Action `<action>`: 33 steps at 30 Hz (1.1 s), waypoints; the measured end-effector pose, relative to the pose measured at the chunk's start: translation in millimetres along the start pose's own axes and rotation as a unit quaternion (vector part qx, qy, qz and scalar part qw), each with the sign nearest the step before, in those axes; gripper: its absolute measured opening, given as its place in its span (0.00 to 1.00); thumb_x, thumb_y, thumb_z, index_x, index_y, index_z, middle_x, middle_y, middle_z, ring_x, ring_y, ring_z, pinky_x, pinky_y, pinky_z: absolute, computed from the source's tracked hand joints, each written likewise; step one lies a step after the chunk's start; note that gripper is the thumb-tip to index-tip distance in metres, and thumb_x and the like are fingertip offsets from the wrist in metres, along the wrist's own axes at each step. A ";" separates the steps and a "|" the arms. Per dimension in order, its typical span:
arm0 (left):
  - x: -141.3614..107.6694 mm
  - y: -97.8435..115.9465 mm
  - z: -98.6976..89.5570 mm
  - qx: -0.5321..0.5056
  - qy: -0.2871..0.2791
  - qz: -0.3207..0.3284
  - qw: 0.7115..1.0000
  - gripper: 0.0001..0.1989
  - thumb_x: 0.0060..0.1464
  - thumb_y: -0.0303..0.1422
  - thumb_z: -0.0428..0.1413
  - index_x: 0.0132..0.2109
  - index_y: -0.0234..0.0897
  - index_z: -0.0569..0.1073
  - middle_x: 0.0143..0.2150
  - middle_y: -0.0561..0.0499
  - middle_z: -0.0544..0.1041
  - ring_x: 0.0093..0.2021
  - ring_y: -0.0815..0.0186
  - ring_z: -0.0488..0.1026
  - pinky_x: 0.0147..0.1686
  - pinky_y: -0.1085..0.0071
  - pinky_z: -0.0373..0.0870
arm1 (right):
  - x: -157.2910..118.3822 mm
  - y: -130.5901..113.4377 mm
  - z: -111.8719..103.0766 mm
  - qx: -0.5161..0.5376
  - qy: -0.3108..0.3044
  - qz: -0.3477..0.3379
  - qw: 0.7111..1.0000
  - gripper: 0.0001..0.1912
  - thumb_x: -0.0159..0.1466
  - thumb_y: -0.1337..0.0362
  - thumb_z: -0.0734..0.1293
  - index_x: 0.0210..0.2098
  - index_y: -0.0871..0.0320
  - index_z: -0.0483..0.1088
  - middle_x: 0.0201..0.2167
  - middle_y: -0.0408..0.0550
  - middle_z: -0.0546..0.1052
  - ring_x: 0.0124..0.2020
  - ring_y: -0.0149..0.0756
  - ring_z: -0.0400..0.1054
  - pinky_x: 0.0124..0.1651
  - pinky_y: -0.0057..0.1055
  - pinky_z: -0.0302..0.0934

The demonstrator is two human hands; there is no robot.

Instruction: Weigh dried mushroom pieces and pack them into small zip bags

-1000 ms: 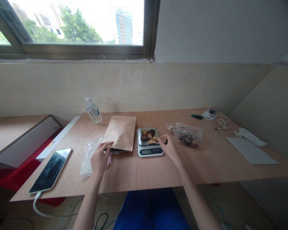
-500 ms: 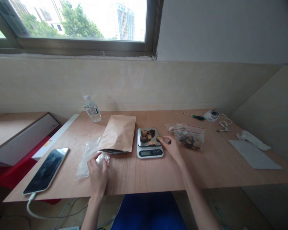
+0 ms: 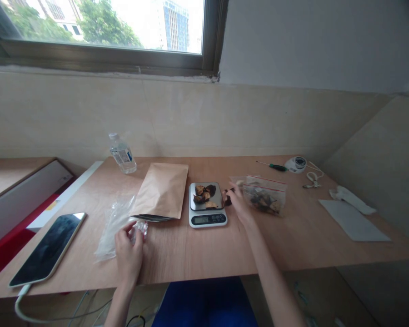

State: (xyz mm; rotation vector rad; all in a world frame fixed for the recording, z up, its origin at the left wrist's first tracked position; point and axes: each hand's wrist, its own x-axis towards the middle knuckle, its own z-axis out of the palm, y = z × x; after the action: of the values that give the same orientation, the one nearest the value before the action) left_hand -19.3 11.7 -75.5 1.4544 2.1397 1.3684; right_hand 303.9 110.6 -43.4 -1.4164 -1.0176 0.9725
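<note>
Left hand: the left hand (image 3: 127, 256) is narrowly closed, its fingers curled around the bunched end of a clear plastic bag (image 3: 114, 227); the fingers hide part of that end.

Right hand: the right hand (image 3: 240, 205) is in a narrow pinch on a dark piece (image 3: 228, 198) just beside the tray's right edge; the fingers cover much of the piece, so its shape is hard to make out.

Scale: a kitchen scale (image 3: 207, 217) stands just right of a brown paper pouch; its tray holds dark and tan pieces (image 3: 202, 193). The display is too small to read.

Pouch: the brown paper pouch (image 3: 161, 190) lies flat, with a dark strip (image 3: 153, 218) showing at its lower edge.

Left of the hands: a phone (image 3: 47, 249) lies face up, its white cable (image 3: 22, 309) running off the table's near edge.

Right of the scale: a zip bag (image 3: 264, 195) with dark pieces inside lies almost touching the right hand.

Far end: a water bottle (image 3: 122, 153), a screwdriver (image 3: 277, 166), a white cord (image 3: 312, 180), a white cloth (image 3: 352, 200) and a gray sheet (image 3: 353, 220).

Change: compared with a second ago, the left hand has left the pouch for the plastic bag, and the tray has one piece fewer.
</note>
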 end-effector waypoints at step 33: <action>-0.3 5.0 1.6 0.059 -0.009 0.049 0.997 0.26 0.53 0.49 0.47 0.47 0.32 0.68 0.40 0.42 0.69 0.43 0.53 0.67 0.44 0.56 0.65 | -41.5 35.5 -0.7 -0.053 0.069 -0.143 0.986 0.28 0.64 0.50 0.58 0.59 0.57 0.57 0.62 0.58 0.60 0.63 0.44 0.54 0.63 0.47 0.49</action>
State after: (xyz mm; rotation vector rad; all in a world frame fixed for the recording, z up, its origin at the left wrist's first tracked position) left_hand -15.0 12.7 -72.6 1.6291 2.1982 1.2748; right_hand 294.6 69.2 -77.8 -1.3580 -1.1462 0.6103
